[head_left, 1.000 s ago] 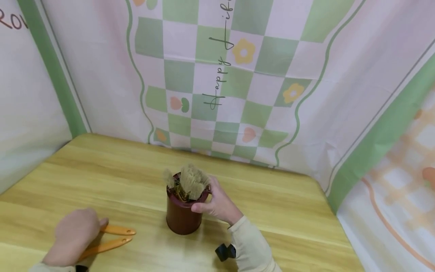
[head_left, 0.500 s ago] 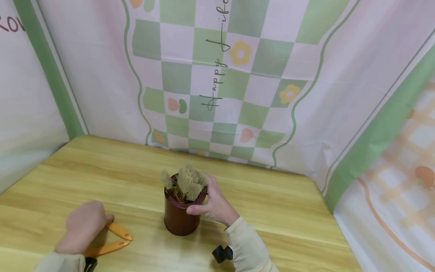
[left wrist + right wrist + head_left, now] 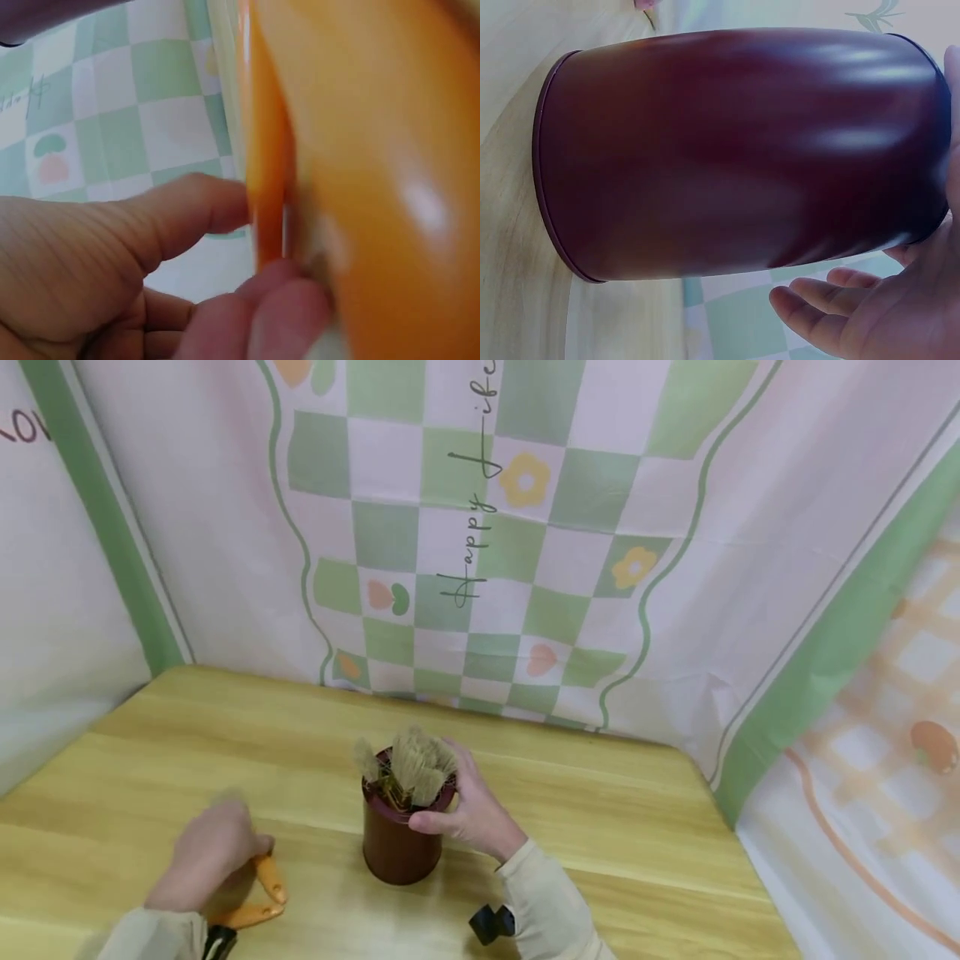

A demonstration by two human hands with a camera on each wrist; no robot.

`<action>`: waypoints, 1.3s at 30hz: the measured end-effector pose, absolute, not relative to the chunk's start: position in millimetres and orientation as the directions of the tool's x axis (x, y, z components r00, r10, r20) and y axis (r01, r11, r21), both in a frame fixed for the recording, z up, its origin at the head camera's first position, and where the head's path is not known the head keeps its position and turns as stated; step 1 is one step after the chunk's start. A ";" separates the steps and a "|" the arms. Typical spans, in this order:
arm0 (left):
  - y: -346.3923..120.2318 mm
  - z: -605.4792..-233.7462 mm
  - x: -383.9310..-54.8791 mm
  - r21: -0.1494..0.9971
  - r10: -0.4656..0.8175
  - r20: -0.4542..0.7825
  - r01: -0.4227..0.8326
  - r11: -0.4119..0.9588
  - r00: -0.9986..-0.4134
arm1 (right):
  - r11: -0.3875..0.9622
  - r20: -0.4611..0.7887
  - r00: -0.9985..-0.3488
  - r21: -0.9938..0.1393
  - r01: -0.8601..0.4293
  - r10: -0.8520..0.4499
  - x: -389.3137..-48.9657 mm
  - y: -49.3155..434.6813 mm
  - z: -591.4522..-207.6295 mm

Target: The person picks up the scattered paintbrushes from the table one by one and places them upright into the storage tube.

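A dark red-brown canister (image 3: pixel 401 847) stands upright on the table in the head view. Tan bristly tufts (image 3: pixel 414 768) stick out of its top. My right hand (image 3: pixel 476 814) grips the canister's upper right side, thumb at the near rim; its wall (image 3: pixel 735 157) fills much of the right wrist view. At the left, my left hand (image 3: pixel 213 847) pinches one orange handle (image 3: pixel 270 878) between thumb and fingers. A second orange handle (image 3: pixel 251 915) lies below, partly under the hand; both have holes at their ends. Whatever the handles belong to is hidden. Orange surfaces (image 3: pixel 405 180) loom blurred in the left wrist view.
The light wooden table (image 3: pixel 622 827) reaches back to a hanging cloth (image 3: pixel 510 543) with green checks. More cloth (image 3: pixel 862 760) hangs along the right side. A black device (image 3: pixel 492 925) sits at the right wrist.
My left hand has moved right and forward, swinging the upper orange handle to a steeper angle as the handle ends draw close. My right hand stays on the canister.
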State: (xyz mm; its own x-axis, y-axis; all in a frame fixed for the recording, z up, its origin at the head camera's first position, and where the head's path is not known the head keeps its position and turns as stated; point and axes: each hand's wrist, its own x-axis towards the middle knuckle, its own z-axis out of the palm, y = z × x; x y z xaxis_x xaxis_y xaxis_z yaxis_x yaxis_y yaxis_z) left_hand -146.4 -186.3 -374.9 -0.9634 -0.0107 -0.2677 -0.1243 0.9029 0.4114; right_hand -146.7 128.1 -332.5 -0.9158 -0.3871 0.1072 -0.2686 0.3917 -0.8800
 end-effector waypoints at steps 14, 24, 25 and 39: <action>-174.3 -368.1 -141.1 0.542 -0.049 -0.131 -0.112 0.833 -0.990 | 0.418 0.056 -0.916 -0.878 -0.235 -0.397 -144.4 131.3 -333.8; -155.3 -336.8 -143.2 0.635 -0.068 0.243 0.106 0.765 -0.968 | 0.409 0.072 -0.917 -0.879 -0.245 -0.393 -146.1 130.9 -334.1; -152.7 -333.1 -143.8 0.636 -0.074 0.285 0.131 0.760 -0.956 | 0.410 0.069 -0.917 -0.879 -0.242 -0.392 -146.1 131.0 -333.8; -129.8 -301.3 -164.3 0.568 -0.071 0.708 0.507 0.648 -0.703 | 0.311 0.085 -0.920 -0.926 -0.215 -0.382 -145.1 128.2 -336.9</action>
